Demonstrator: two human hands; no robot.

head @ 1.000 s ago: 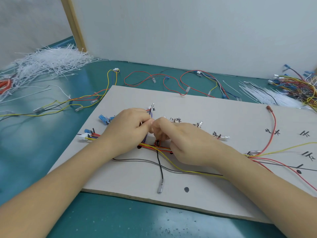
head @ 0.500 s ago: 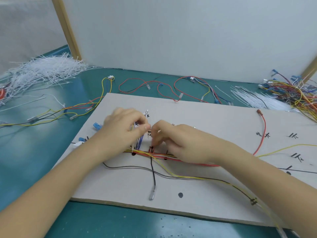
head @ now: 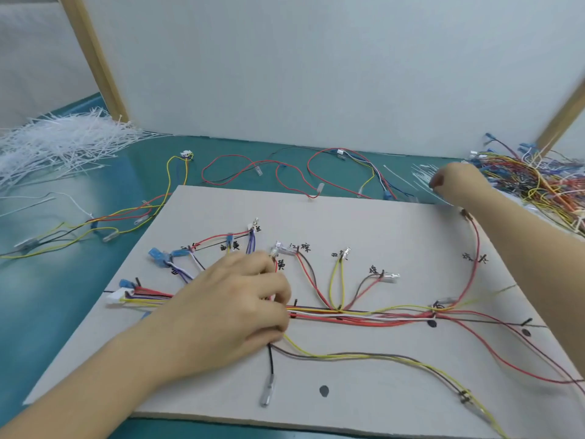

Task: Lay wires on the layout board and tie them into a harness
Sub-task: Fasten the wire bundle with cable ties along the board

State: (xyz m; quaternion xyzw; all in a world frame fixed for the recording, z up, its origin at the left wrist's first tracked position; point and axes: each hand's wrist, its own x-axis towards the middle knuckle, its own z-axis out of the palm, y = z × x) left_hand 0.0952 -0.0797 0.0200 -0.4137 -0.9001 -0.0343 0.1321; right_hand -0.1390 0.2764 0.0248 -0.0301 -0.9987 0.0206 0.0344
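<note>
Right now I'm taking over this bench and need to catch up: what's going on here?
A person is building a wire harness on a layout board. Their left hand presses on the wire bundle laid along the board's marked line. Their right hand is reaching to the small pile of white cable ties behind the board, probably to fetch one. Whether it holds a tie is too blurred to tell.

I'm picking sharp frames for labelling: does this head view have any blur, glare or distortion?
Head view: the right hand by the white cable ties is motion-blurred; the left hand on the grey layout board is fairly sharp; soft glare on the teal table; wide-angle bending tilts the wooden posts.
</note>
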